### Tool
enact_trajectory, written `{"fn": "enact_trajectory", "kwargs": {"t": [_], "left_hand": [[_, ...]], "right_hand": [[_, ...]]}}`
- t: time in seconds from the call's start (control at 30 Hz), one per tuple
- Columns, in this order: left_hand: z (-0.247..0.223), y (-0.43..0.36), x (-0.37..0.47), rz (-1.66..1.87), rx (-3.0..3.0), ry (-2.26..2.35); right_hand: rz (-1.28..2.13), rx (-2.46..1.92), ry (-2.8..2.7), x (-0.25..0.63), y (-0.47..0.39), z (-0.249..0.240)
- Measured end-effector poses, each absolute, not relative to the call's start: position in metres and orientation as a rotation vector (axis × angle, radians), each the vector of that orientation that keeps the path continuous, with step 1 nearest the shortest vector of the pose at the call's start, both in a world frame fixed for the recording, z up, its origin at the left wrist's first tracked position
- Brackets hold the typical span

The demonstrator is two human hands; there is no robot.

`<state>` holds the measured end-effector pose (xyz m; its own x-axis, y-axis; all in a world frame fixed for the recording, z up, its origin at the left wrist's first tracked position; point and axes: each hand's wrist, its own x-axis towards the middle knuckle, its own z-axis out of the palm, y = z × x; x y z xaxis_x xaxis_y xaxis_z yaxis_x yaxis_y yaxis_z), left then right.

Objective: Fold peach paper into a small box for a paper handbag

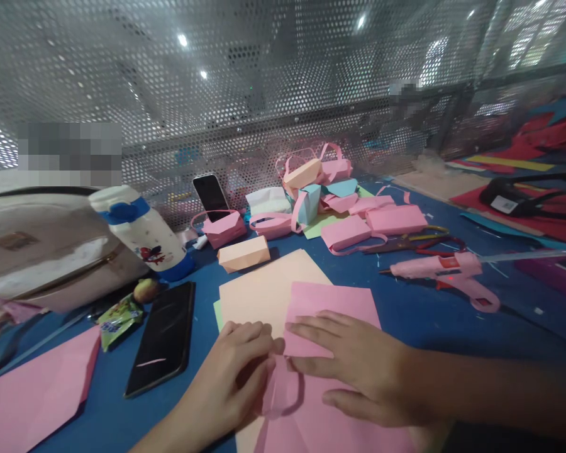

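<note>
A pink paper sheet point(353, 299) lies on a stack of pale orange paper point(255, 292), with a green edge showing at its left. Below, a loop of pink paper point(283, 387) bulges up from the sheet. My left hand point(238, 371) has its fingers curled together at the left edge of this pink paper, thumb and fingertips closed on it. My right hand point(358, 362) lies flat across the sheet, its fingers stretched out and slightly spread, pressing on the paper. The exact grip of my left fingertips is partly hidden.
A pink glue gun point(453, 270) and scissors point(415, 242) lie right. Small folded paper bags point(349, 233) cluster behind the stack. On the left are a dark phone point(163, 340), a white-blue bottle point(144, 236), a beige bag point(51, 245) and pink sheets point(42, 396). Perforated metal stands behind.
</note>
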<state>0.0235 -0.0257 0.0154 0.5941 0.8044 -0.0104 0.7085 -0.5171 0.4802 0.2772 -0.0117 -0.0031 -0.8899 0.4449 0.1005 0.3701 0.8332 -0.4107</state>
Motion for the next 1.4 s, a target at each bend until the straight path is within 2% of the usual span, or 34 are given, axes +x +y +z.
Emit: {"fn": "enact_trajectory", "kwargs": {"t": [0.33,0.77,1.4], "left_hand": [[0.023,-0.027,0.028,0.163,2.486,1.188],[0.018,-0.028,0.021,0.368,2.489,1.169],[0.02,-0.026,0.019,0.301,2.493,1.152]], "right_hand": [[0.526,-0.589,-2.837,0.276,-0.012,-0.004],[0.514,-0.62,-2.837,0.273,-0.011,-0.004],[0.44,-0.608,-2.847,0.271,-0.012,-0.003]]}}
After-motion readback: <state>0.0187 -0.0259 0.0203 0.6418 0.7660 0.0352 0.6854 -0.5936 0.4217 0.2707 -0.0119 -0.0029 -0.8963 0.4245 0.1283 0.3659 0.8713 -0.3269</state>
